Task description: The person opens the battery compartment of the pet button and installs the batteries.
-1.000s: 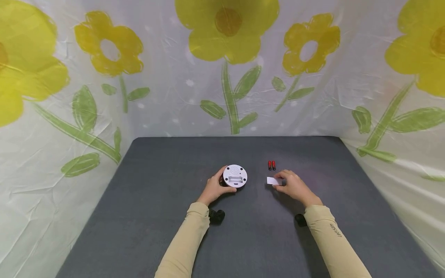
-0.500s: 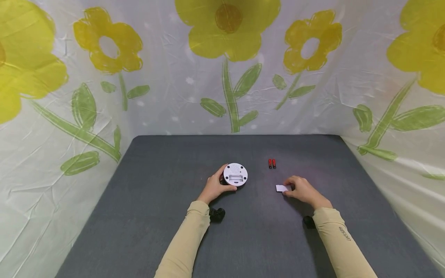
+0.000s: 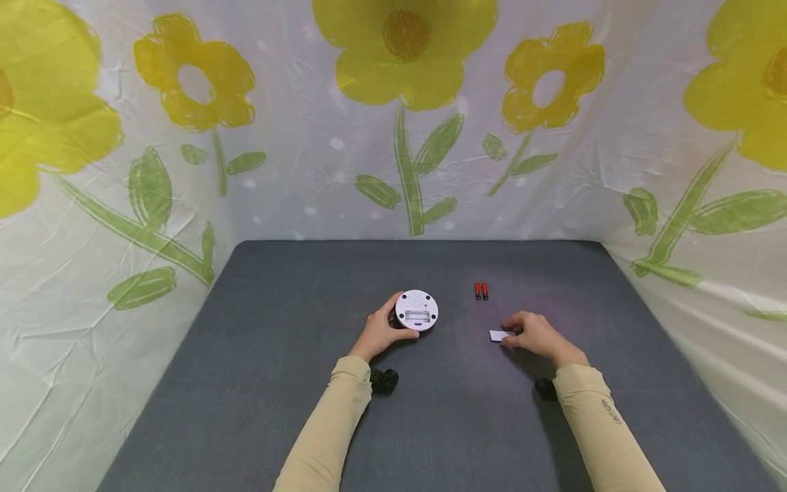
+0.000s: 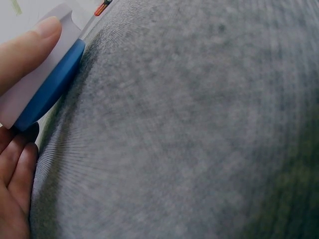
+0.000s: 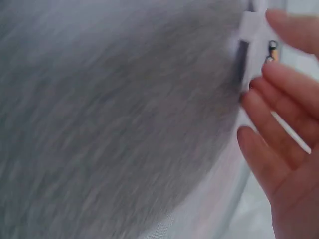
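Two small red cylindrical batteries lie side by side on the dark grey felt-covered table, unrestrained — a careless brush from a sleeve could roll them toward the far edge. The round white plastic device with a blue rim sits face-down near the table's middle with its open battery slot upward. The left hand curls round its near-left edge, thumb on the white back in the left wrist view, fingers underneath. That grip looks light; if the hand tilts the disc further, it could slip off the fingertips and flip.

The right hand rests on the table to the right of the device, its fingertips touching the small flat white rectangular cover, which lies on the felt just left of them. Whether the fingers pinch it or only rest against it I cannot tell — the right wrist view is blurred, showing loosely bent fingers beside the white piece. A thin, light piece like this could be pushed along the felt or dropped if picked up by one corner.

Compared with a second ago, the cover and the right hand have come nearer the person and slightly right, away from the batteries. The left hand and the disc sit as before, and the batteries have not shifted.
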{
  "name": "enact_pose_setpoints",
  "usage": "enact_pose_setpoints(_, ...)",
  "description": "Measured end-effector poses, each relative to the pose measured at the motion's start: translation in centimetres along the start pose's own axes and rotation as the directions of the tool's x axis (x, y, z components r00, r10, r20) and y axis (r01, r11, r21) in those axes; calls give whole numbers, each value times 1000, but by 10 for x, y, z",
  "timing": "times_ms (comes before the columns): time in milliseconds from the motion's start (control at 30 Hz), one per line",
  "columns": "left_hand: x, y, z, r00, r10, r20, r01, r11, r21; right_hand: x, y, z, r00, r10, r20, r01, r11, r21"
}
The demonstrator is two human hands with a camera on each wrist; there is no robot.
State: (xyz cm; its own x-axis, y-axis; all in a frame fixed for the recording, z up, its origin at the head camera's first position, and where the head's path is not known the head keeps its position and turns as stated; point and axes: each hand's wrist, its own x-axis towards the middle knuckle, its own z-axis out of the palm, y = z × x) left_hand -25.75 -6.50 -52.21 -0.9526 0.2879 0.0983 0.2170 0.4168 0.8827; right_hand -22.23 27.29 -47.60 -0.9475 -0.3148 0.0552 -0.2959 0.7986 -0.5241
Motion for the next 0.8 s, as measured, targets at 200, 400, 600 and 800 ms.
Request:
enact_pose_setpoints(200, 0, 1, -1, 1000, -2, 4, 2, 1000, 11, 15, -7, -1, 985, 139, -107, -127, 986, 108)
enact_pose_setpoints(400, -1, -3, -1, 1000, 9, 2, -9, 1000, -5, 38, -16, 5, 949, 243, -203, -209, 962, 178)
enact_pose_setpoints(600, -2, -2, 0, 1000, 29, 0, -29, 1000, -12, 55, -22, 15, 915, 383, -128, -349, 909, 229)
enact_pose_setpoints(800, -2, -2, 1, 999, 37, 5, -37, 999, -19, 63, -25, 24, 877, 443, -186, -409, 892, 194)
